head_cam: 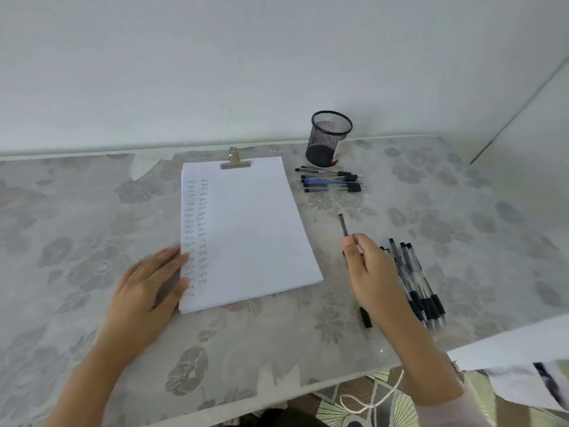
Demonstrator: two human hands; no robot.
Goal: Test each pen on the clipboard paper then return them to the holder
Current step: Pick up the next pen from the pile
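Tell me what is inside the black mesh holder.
Nothing rises above the rim of the mesh holder; its upper inside looks empty. The dark mesh hides the bottom, so I cannot tell whether the red bit at its base is inside.

A person's two arms. The left hand runs back into a bare forearm. Behind the right hand, the forearm is bare up to a pale, lilac-tinged sleeve.

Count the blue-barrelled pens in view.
1. The blue pen lies within the row of pens in front of the mesh pen holder. The right hand, holding a dark pen, covers part of the nearer pile, so another could be hidden there.
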